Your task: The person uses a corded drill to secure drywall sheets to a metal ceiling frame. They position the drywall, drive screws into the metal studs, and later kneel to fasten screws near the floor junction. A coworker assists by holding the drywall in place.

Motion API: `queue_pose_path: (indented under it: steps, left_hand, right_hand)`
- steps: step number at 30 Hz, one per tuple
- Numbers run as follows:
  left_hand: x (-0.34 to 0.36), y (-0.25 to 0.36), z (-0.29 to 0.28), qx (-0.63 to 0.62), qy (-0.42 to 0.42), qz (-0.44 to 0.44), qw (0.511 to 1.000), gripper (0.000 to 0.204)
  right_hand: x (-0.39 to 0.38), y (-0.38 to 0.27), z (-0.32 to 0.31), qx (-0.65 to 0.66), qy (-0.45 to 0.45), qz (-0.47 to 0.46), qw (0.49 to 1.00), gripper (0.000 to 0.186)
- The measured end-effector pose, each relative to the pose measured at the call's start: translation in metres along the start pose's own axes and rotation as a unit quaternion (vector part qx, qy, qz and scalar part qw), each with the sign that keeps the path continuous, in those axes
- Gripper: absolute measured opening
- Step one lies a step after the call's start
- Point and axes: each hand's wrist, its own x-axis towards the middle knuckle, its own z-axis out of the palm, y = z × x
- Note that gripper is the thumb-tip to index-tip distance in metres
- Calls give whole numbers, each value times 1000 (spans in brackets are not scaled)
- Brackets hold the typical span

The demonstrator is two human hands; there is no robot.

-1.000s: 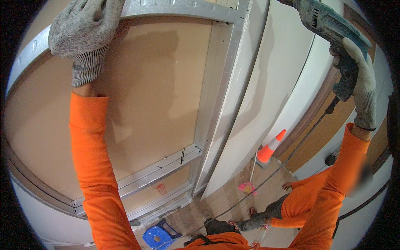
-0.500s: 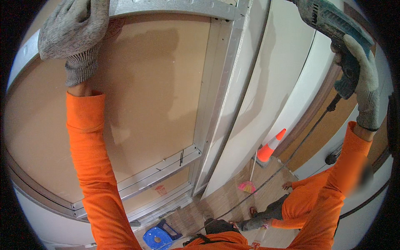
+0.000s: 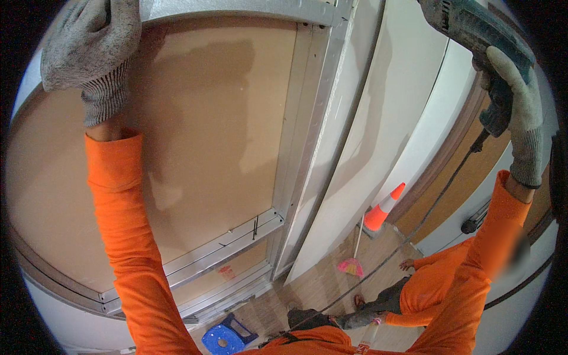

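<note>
My right hand (image 3: 520, 97), in a grey work glove, is wrapped round the handle of a dusty dark teal corded power drill (image 3: 473, 26) at the upper right. The tool's front end runs out of view at the top. At the upper left my left hand (image 3: 89, 50), gloved too, is raised against the curved-looking metal rail (image 3: 225, 10) of a frame. Its fingers look closed, but the upper edge cuts off their tips and whatever they hold. Behind the frame is a tan board (image 3: 213, 130) with shadows on it.
Some dark screws (image 3: 255, 228) sit on the lower metal rail (image 3: 207, 255). On the floor are a blue step stool (image 3: 223, 338), an orange-and-white cone (image 3: 383, 208) and a pink broom (image 3: 350, 267). A person in orange (image 3: 435, 281) is low at the right. The drill's cord (image 3: 408, 239) crosses the floor area.
My left hand has shifted a little left along the rail. The drill and my right hand have moved slightly right.
</note>
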Motion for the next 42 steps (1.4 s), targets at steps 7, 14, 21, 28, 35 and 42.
queue_pose_path:
  steps: [7,14,21,28,35,42]
  left_hand:
    - [2,-1,-16,-58,-55,12,997,12]
    - [-25,-54,15,-19,-46,21,999,10]
    - [-14,-50,0,11,-87,79,993,11]
    - [5,-16,-25,-42,-207,-23,977,19]
    - [14,-15,-44,-63,-316,-40,946,28]
    - [21,-22,-47,-70,-390,-39,917,40]
  right_hand:
    - [17,15,18,35,-22,-35,999,56]
    - [31,30,23,78,11,-59,995,56]
    - [-73,22,56,239,40,-87,966,51]
    - [-319,36,91,586,-17,288,757,69]
    - [-511,19,103,583,-118,561,576,36]
    - [-708,109,138,583,-180,669,424,19]
